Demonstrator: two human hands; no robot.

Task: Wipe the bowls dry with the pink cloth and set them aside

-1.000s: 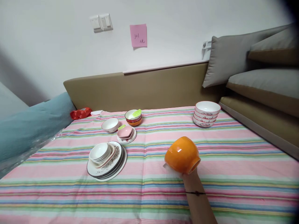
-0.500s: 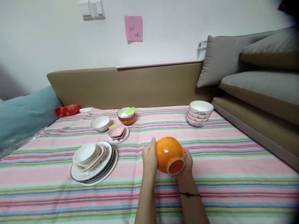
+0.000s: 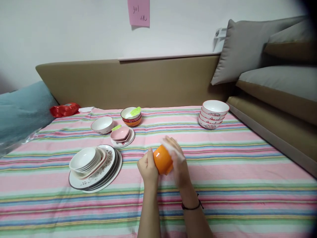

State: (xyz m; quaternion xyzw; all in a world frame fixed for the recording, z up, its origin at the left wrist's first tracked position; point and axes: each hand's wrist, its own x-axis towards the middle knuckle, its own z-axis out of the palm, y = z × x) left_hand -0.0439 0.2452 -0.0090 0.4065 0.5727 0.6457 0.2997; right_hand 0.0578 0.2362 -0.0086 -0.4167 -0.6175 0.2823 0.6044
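Note:
An orange bowl (image 3: 162, 160) is held above the striped cloth, between both hands. My left hand (image 3: 147, 167) grips its left side with curled fingers. My right hand (image 3: 177, 160) lies over its right side, fingers stretched, with what looks like a white cloth (image 3: 170, 147) under the fingers against the bowl. A dark band circles my right wrist.
A striped tablecloth (image 3: 235, 165) covers the surface. A stack of plates and small bowls (image 3: 95, 163) stands at the left. Behind are a pink dish on a saucer (image 3: 121, 135), a white bowl (image 3: 102, 124), stacked bowls with a green spoon (image 3: 131, 115); white bowls (image 3: 214, 114) at the right. Cushions line the back.
The right hand alone held the bowl a second ago. The left hand came up and took its left side, and the right hand shifted over the bowl's right side with the white cloth.

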